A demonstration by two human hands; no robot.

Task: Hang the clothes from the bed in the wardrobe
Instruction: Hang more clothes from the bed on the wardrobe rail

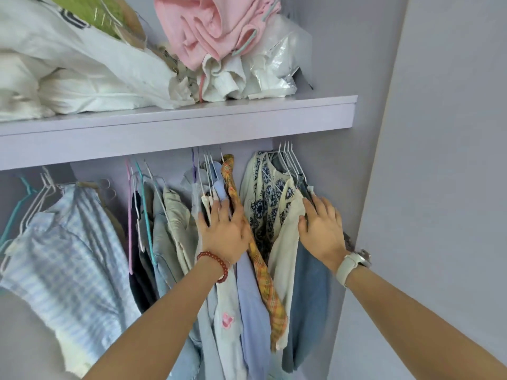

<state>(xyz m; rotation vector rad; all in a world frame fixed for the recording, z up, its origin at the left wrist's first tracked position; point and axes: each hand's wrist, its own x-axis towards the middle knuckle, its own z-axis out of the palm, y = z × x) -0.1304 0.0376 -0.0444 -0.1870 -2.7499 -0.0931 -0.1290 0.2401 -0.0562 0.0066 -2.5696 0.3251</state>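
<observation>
Both my hands are among clothes hanging in the wardrobe under a lilac shelf [192, 124]. My left hand [223, 229] presses with straight fingers against a bunch of pale blue and white garments [247, 311], beside a yellow plaid garment [263, 272]. My right hand [322, 229] lies flat against a cream garment with a dark blue print [267, 198] and a blue garment [310, 297], its fingertips near several white wire hangers [288, 160]. Neither hand plainly grips anything. The rail is hidden behind the shelf's front edge.
More garments hang to the left: a blue checked shirt [74, 256], beige and dark pieces on pink and teal hangers [137, 215]. Piled on the shelf are white bedding [68, 78], a pink cloth [214, 28] and a plastic bag [277, 58]. The wardrobe's side wall [411, 187] stands close on the right.
</observation>
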